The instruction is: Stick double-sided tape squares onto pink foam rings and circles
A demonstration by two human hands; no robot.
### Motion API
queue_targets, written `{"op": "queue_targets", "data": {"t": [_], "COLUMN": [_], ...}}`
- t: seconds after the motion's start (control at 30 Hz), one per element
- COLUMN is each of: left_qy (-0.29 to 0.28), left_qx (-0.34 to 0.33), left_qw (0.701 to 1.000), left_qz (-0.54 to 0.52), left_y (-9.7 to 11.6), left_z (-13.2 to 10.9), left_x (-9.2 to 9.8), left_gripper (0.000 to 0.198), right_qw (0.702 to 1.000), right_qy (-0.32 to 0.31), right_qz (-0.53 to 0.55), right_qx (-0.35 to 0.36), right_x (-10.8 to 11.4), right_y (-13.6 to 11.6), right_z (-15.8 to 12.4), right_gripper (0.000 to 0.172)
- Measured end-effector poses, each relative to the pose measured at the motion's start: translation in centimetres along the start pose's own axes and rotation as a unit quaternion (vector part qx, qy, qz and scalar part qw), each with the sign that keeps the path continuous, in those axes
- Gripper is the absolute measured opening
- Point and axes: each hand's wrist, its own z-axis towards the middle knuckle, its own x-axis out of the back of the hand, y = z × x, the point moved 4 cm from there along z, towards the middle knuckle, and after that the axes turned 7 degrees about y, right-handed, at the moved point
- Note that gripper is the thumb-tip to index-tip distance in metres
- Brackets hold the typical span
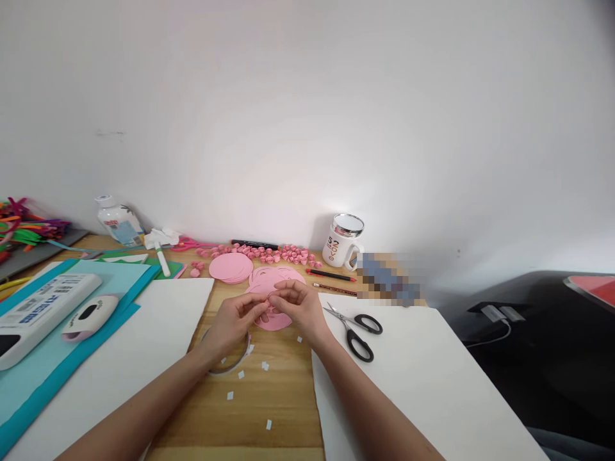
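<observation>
My left hand (235, 320) and my right hand (298, 306) meet over the wooden desk (269, 390), fingertips pinched together on a small pink paper piece (273, 306). Just under them lies a pink paper circle (273, 320) with cut pink shapes (276, 276) behind it. A stack of pink circles (230, 267) sits further back. A roll of tape (230, 358) lies beneath my left wrist. Small white paper bits (264, 366) are scattered on the wood in front of me.
Black-handled scissors (358, 326) lie on a white sheet (423, 384) at right. A row of small pink rolled pieces (283, 253), pencils (331, 275), a white mug (343, 242) stand behind. At left are teal paper (57, 365), a paper punch (89, 315), a glue bottle (118, 221).
</observation>
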Motion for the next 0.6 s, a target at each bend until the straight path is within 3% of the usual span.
{"op": "queue_targets", "data": {"t": [0.37,0.6], "left_qy": [0.023,0.021], "left_qx": [0.007,-0.008], "left_qw": [1.0,1.0], "left_qz": [-0.013,0.0], "left_y": [-0.04,-0.36], "left_z": [0.08,0.1], "left_x": [0.12,0.15], "left_gripper": [0.025,0.028], "right_qw": [0.996,0.995], "right_qy": [-0.036,-0.023], "right_qz": [-0.057,-0.073], "right_qx": [0.05,0.068], "right_x": [-0.3,-0.23], "right_y": [0.03,0.03], "right_z": [-0.2,-0.23], "right_gripper": [0.025,0.022]}}
